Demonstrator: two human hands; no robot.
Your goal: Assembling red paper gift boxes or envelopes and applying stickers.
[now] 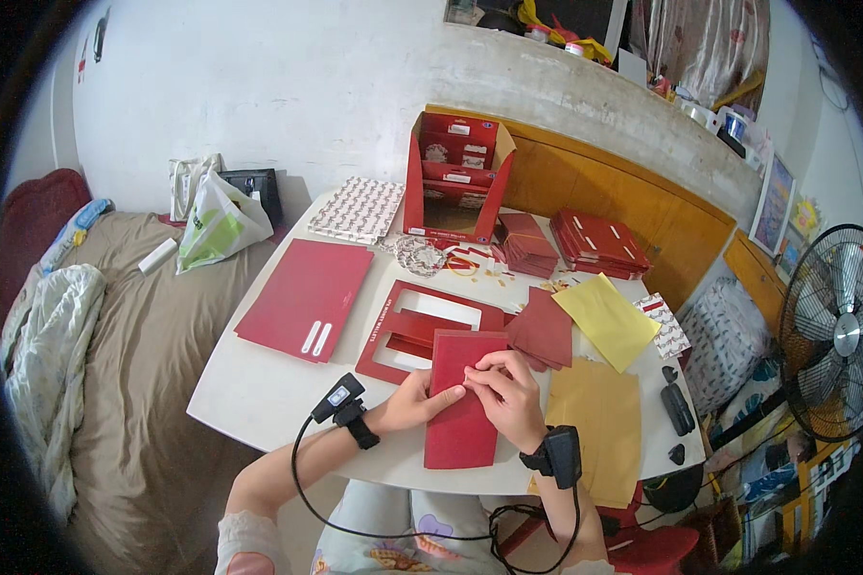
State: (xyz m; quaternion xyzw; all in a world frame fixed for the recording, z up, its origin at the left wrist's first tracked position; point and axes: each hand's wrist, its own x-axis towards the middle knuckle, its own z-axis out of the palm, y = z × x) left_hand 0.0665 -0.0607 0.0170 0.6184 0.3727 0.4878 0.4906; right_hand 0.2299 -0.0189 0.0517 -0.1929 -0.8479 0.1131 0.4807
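A long red paper packet (460, 439) stands out over the near edge of the white table, tilted slightly. My left hand (417, 401) grips its left side, thumb lying across the front. On the packet's upper right, my right hand (505, 395) is closed in a pinch, fingertips meeting near the left thumb. Whatever sits between those fingertips is too small to make out. Just beyond the packet lies a red card frame (382, 347) with a cut-out window, partly covered by it. Brown-red paper pieces (544, 328) lie fanned to the right.
Red folded sheets (302, 299) lie on the left of the white table (244, 402). A red display box (458, 187) stands at the back, beside stacked red packets (599, 244). Yellow sheets (606, 321) cover the right side. A fan (839, 333) stands at far right.
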